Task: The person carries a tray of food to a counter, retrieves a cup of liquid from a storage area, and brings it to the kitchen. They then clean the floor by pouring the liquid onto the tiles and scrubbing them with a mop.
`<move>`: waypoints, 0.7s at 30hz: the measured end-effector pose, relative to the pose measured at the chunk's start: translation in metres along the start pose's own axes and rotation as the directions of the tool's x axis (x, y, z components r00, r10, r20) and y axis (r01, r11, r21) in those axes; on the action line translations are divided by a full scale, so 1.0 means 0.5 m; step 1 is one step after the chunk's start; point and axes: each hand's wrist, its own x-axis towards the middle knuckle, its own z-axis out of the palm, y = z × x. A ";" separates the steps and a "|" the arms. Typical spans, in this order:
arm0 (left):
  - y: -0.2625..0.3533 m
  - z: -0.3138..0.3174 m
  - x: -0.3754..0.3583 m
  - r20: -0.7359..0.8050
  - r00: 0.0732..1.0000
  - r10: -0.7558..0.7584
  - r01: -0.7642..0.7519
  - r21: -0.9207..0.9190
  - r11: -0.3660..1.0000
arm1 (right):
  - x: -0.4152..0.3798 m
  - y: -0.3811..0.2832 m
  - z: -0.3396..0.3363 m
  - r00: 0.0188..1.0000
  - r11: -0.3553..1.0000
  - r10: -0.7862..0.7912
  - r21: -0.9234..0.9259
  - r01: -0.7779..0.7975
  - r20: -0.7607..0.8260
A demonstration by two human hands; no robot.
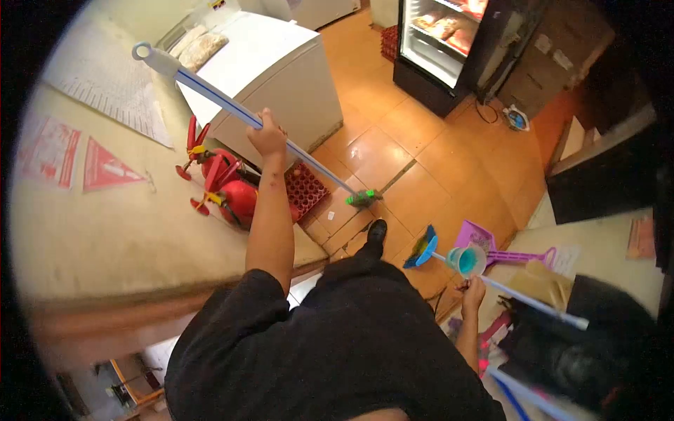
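Note:
My left hand (267,135) is wrapped round the white, blue-striped pole of a mop (316,165). The pole slants down and away to a small green and grey head (363,198) on the tiled floor; its top end carries a hanging loop. My right hand (474,291) is closed at the near side of a clear plastic cup (467,259) with something teal inside. A blue broom (422,248) stands just beyond the cup, its pale handle running behind it. Beside them is a purple dustpan (474,235).
Red fire extinguishers (235,196) and a red egg tray (307,191) sit left of my legs. A white chest freezer (281,84) stands ahead. Farther right are a lit display fridge (439,52) and a cardboard box (554,56). A dark bag (576,344) lies at lower right.

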 end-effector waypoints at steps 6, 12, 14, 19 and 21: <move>-0.138 0.050 0.263 -0.137 0.989 -0.053 0.067 0.099 0.993 | 0.260 -0.123 0.159 1.000 1.000 0.016 0.021 -0.017 0.018; -0.307 0.050 0.495 -0.237 0.963 -0.124 0.171 0.188 0.967 | 0.545 -0.256 0.392 0.983 1.000 -0.007 0.001 0.007 0.185; -0.363 0.027 0.564 -0.279 0.948 -0.150 0.228 0.273 0.935 | 0.625 -0.329 0.497 0.967 0.993 -0.013 -0.112 0.043 0.255; -0.470 -0.048 0.697 -0.357 0.934 -0.011 0.284 0.723 0.629 | 0.865 -0.486 0.788 0.805 0.939 0.030 -0.293 0.180 0.592; -0.570 -0.138 0.773 -0.334 0.933 0.133 0.179 0.752 0.634 | 0.958 -0.537 0.921 0.693 0.944 0.039 -0.255 0.211 0.719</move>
